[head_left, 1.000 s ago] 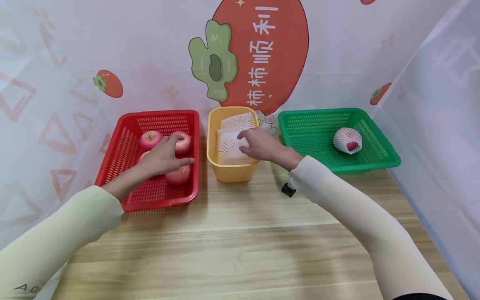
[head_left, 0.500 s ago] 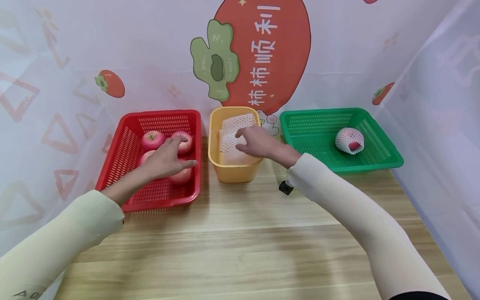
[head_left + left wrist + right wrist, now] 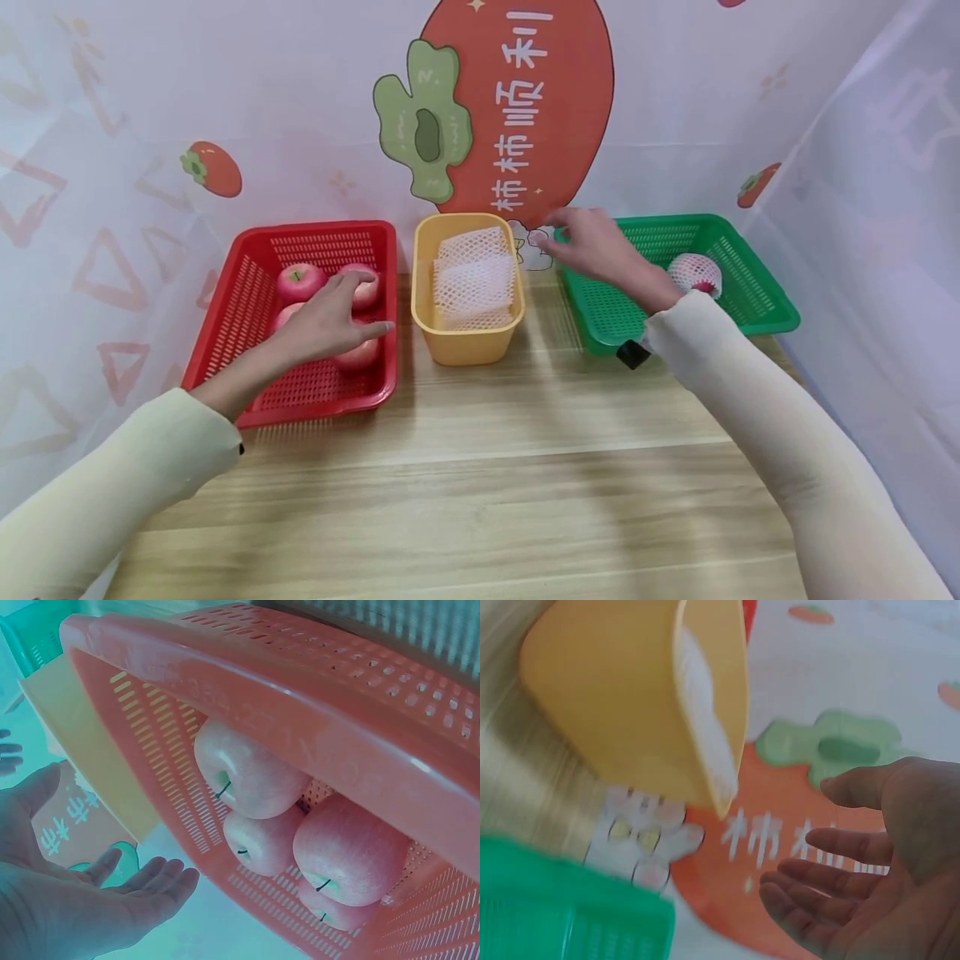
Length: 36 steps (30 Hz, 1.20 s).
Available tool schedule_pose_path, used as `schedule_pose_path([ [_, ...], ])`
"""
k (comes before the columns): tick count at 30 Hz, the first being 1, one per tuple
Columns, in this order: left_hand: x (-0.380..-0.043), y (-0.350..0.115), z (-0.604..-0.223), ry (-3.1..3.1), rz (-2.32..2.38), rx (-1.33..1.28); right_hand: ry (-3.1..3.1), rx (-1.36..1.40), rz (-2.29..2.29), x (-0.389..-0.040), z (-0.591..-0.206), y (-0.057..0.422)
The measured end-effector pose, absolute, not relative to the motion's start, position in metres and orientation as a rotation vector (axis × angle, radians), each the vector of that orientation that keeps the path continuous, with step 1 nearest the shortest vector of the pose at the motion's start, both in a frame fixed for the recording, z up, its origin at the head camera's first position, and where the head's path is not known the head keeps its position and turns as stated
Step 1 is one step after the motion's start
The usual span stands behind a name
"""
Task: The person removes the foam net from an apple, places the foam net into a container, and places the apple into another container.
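My left hand [image 3: 322, 321] hovers above the red basket [image 3: 292, 408], thumb spread from the fingers and nothing held. Several red apples [image 3: 302, 282] lie in that basket; the left wrist view shows them below and beside the hand, with one large apple [image 3: 349, 851] apart from it. My right hand [image 3: 596, 243] is in the air over the left end of the green basket [image 3: 611, 329], fingers loosely bent and holding nothing. An apple in a white foam net [image 3: 693, 275] lies in the green basket, partly covered by the right forearm.
Between the two baskets stands a yellow bin [image 3: 467, 348] with white foam nets [image 3: 476, 283] inside. Behind everything hangs a white curtain with printed persimmons [image 3: 525, 108]. The wooden table [image 3: 480, 500] extends in front; more curtain closes off both sides.
My right hand has moved right from above the yellow bin to over the green basket's left end, holding nothing. The foam nets are uncovered. The left hand stays over the red basket.
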State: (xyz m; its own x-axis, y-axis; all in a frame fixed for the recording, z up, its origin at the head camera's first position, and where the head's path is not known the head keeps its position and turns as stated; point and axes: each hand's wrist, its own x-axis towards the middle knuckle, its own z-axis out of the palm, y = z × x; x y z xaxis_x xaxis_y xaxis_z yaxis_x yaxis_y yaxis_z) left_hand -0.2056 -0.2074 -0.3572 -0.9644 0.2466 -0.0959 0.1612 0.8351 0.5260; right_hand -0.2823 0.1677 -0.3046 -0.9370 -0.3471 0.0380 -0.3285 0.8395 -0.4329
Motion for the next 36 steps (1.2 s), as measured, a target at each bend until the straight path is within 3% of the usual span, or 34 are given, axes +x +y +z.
schedule_pose_path([
  [13, -0.187, -0.206, -0.348, 2.874, 0.84, 0.344, 2.925, -0.257, -0.466, -0.305, -0.298, 0.27],
  [25, -0.166, -0.19, -0.34, 2.874, 0.819, 0.409, 2.817, -0.112, -0.265, -0.322, -0.33, 0.363],
  [36, -0.15, -0.178, -0.344, 2.847, 0.863, 0.476, 2.722, -0.086, -0.213, -0.325, -0.355, 0.407],
])
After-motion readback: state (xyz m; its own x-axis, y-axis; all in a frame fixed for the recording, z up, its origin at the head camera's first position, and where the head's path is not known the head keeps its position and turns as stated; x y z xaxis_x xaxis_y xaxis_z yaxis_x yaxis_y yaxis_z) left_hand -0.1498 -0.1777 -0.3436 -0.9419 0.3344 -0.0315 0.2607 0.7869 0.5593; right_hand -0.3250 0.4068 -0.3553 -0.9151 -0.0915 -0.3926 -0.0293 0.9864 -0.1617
